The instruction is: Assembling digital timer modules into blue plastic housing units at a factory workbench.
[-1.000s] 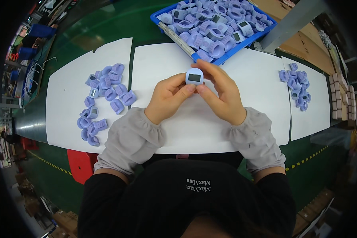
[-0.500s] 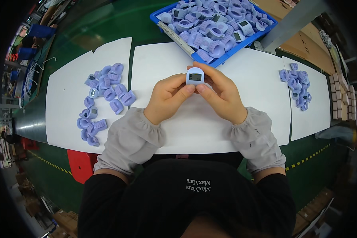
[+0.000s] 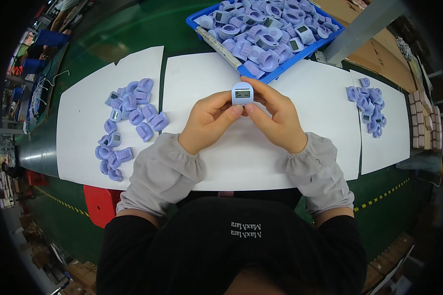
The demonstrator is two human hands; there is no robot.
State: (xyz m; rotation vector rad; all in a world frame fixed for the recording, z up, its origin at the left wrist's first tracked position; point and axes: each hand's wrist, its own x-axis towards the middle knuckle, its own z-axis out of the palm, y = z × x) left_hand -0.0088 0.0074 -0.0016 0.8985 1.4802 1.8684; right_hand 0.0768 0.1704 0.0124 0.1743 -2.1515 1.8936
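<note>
Between my two hands, above the middle white sheet [image 3: 251, 167], is a small lavender ring-shaped digital device [image 3: 242, 101] with its display facing up toward me. Dark marks show on its greyish screen. My left hand [image 3: 209, 120] grips it from the left, thumb at its lower edge. From the right, my right hand [image 3: 278, 118] closes on it, its thumb also at the lower edge and the index finger behind the top. The other fingers are partly hidden behind the device.
A blue bin [image 3: 275, 76] heaped with similar lavender devices stands at the back, beside a grey metal post [image 3: 362, 32]. Loose devices lie in a group on the left sheet [image 3: 130, 110] and a smaller group on the right sheet [image 3: 371, 105]. A red stool [image 3: 101, 204] is at lower left.
The screen of the held device looks lighter, and its dark marks are different. Both hands have hardly moved.
</note>
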